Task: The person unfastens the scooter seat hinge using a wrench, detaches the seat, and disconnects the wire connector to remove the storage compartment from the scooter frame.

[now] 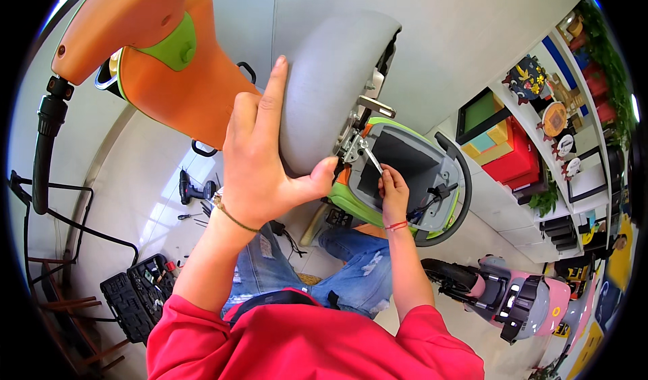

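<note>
A grey scooter seat (327,86) stands tipped up on its hinge, its underside turned to the right. My left hand (260,154) braces against the seat's near side, index finger stretched up and thumb spread along the lower edge. In my right hand (395,196) is a slim silver wrench (371,158), pinched between thumb and fingers. The wrench's far end meets the metal hinge bracket (349,145) below the seat; the exact contact is too small to tell. Under the bracket lies the open grey storage compartment (442,190), set in the scooter's green-edged body.
The scooter's orange front panel (179,93) rises at the left. A cordless drill (196,190) and small tools lie on the floor, with an open black toolbox (135,295) nearer. A pink scooter (536,306) stands at right, below shelves (533,133) of boxes and plants.
</note>
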The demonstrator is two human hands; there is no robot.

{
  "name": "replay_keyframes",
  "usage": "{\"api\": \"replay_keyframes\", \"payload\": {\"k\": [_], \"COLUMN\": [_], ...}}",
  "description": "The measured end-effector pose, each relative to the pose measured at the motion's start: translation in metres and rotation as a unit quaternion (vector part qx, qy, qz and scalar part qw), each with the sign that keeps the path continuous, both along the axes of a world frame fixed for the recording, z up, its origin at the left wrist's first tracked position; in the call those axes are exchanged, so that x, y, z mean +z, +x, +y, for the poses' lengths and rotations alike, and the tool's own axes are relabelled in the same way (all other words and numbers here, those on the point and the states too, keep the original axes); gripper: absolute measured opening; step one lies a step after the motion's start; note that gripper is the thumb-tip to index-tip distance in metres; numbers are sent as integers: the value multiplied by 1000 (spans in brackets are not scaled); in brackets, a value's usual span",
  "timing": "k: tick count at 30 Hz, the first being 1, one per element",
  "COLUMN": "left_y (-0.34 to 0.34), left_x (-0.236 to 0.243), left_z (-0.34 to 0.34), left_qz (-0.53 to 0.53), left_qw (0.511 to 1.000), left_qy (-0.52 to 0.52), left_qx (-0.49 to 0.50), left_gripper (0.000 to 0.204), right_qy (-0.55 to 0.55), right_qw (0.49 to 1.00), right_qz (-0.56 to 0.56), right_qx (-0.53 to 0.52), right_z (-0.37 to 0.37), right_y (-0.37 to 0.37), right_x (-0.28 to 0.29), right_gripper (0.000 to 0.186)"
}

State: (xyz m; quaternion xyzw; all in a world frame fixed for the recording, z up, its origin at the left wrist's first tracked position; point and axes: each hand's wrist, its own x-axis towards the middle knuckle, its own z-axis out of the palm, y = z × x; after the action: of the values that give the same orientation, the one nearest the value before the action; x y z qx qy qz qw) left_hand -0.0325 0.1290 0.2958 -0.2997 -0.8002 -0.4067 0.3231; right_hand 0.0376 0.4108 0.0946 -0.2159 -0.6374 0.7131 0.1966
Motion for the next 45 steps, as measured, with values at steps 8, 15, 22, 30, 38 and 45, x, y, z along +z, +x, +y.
{"api": "replay_keyframes", "payload": {"k": [8, 15, 22, 30, 38, 45], "left_y": [1, -1, 0, 0, -1, -1], "left_x": [1, 0, -1, 0, -2, -1], "left_z": [-2, -3, 1, 3, 1, 3], "left_qz": [-14, -15, -1, 11, 2, 0], "left_qw": [1000, 1000, 1000, 1000, 1000, 1000], "left_qy": [-11, -5, -6, -3, 4, -1], "left_qx": [8, 11, 7, 8, 5, 5], "left_gripper": [103, 103, 103, 103, 103, 105], "right_qy": [112, 67, 74, 67, 78, 80], "right_qw": [990, 997, 996, 996, 996, 994], "right_qz": [-77, -38, -44, -53, -40, -69], "right_qx": [31, 3, -11, 1, -13, 24], "right_z": [-10, -11, -14, -20, -22, -20], "right_y": [-3, 6, 3, 5, 6, -2], "right_x": [-8, -9, -7, -4, -3, -5], "right_gripper": [24, 25, 26, 25, 26, 25]}}
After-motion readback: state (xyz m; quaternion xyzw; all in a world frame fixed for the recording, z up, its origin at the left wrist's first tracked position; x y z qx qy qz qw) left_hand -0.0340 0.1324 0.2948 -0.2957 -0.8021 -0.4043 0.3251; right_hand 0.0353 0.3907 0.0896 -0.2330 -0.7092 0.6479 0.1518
